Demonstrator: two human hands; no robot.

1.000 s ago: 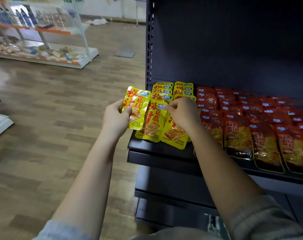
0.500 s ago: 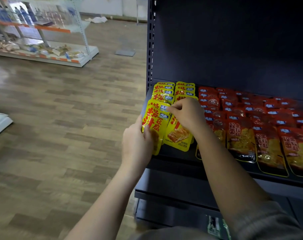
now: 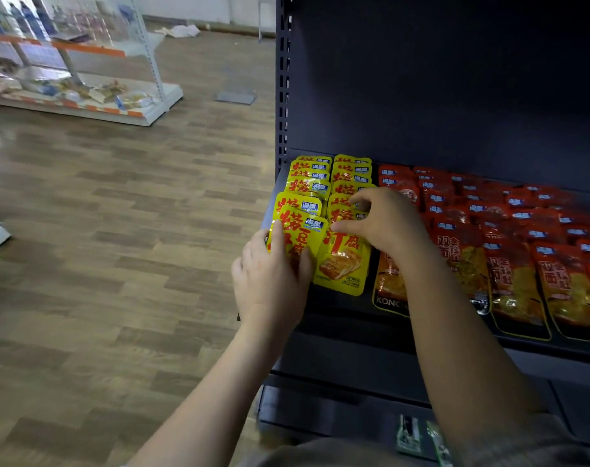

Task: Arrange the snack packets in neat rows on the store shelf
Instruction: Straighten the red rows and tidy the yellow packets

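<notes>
Two rows of yellow snack packets (image 3: 350,173) lie overlapped at the left end of the dark shelf (image 3: 340,318). My left hand (image 3: 270,278) grips the front yellow packet (image 3: 300,234) of the left row, thumb and fingers curled over its lower half. My right hand (image 3: 384,220) rests with bent fingers on the right yellow row, touching the front packet (image 3: 344,264) and the ones behind it. Rows of red snack packets (image 3: 509,264) fill the shelf to the right.
The shelf's perforated upright (image 3: 281,79) stands just left of the yellow rows, with a dark back panel behind. Lower shelves (image 3: 337,409) sit beneath. Wooden floor (image 3: 118,247) spreads to the left, with a white and orange display rack (image 3: 84,106) at the far left.
My left hand brought a yellow packet from off the shelf's left side onto the front of the left row. My right hand stayed on the right yellow row.
</notes>
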